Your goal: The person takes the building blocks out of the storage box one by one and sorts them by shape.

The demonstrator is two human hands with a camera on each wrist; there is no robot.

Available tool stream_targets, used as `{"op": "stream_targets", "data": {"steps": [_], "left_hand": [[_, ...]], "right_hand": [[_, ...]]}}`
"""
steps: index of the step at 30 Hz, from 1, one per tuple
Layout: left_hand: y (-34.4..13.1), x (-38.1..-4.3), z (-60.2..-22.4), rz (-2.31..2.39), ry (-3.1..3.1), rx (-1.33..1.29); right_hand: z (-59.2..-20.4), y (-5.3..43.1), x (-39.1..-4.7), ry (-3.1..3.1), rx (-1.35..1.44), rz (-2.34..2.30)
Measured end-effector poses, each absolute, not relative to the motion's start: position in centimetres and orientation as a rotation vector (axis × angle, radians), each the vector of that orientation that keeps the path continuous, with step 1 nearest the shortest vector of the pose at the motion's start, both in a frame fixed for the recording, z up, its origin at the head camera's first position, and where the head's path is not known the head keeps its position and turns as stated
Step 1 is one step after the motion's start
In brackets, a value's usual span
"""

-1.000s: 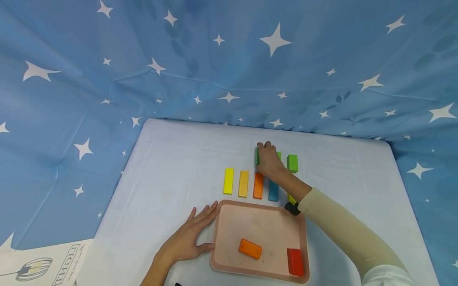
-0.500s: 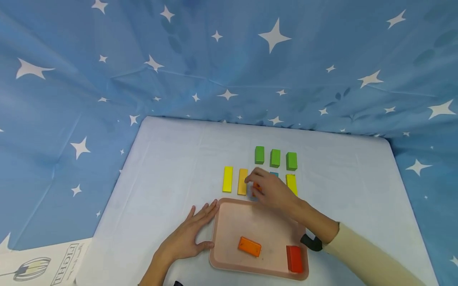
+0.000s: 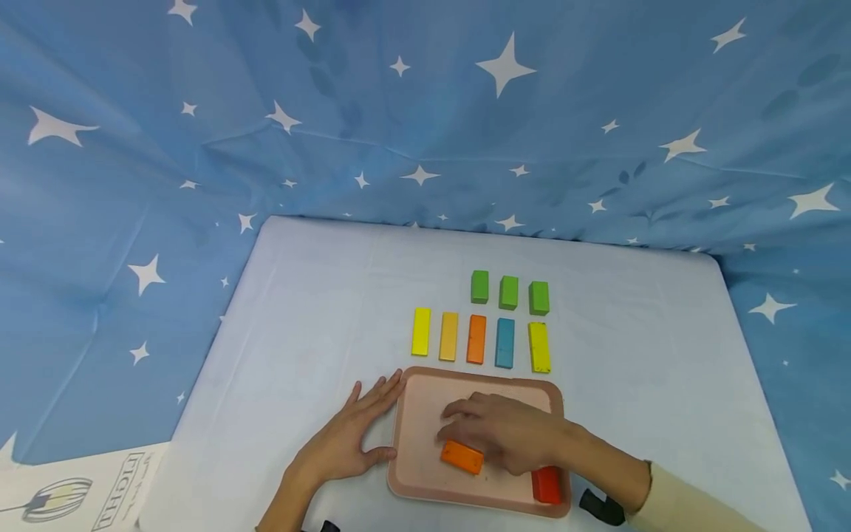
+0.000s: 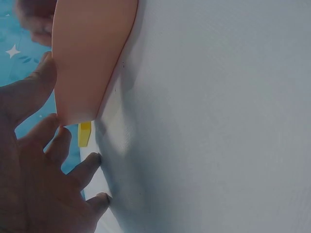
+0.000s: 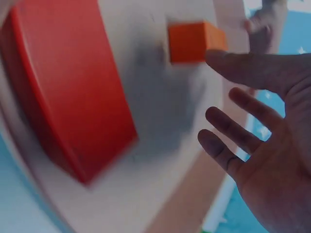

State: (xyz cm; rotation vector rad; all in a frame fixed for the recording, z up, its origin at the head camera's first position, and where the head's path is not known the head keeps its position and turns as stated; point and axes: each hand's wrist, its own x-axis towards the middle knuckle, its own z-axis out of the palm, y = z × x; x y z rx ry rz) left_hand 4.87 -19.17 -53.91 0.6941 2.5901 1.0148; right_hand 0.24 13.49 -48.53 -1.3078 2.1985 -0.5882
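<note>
My right hand (image 3: 501,430) is over the pink tray (image 3: 425,491), its fingers spread and apart in the right wrist view. Its fingertips come right up to an orange block (image 3: 462,457) lying at a slant in the tray. A red block (image 3: 547,485) sits in the tray's near right corner, partly under that hand in the head view; it looms large in the right wrist view. On the tray's left side, my left hand (image 3: 351,436) lies with fingers extended, thumb and index fingertip at the rim; the left wrist view shows them against the tray wall.
Beyond the tray stands a row of blocks: yellow (image 3: 421,332), light orange (image 3: 448,336), orange (image 3: 476,339), blue (image 3: 504,343) and another yellow (image 3: 540,347). Three green blocks (image 3: 508,292) stand behind. A printed sheet (image 3: 83,488) is at the left; a starry blue cloth (image 3: 425,111) hangs behind.
My right hand has left the leftmost green block, drawn back across the row and come down into the tray near the orange block. The left hand has stayed at the tray's side.
</note>
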Motion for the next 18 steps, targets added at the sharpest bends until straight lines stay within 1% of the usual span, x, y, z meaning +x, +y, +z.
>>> {"op": "stream_targets", "data": {"steps": [3, 6, 18], "left_hand": [[-19.3, 4.9, -53.8, 1.006, 2.581, 0.693], [-19.2, 4.8, -53.8, 1.002, 2.571, 0.681], [-19.2, 4.8, -53.9, 0.988, 2.580, 0.669]], "right_hand": [[-49.5, 13.0, 1.1, 2.143, -1.456, -0.578], [-50.3, 12.8, 1.6, 2.120, -1.517, -0.538], [-51.2, 12.5, 1.3, 2.155, -1.513, -0.510]]}}
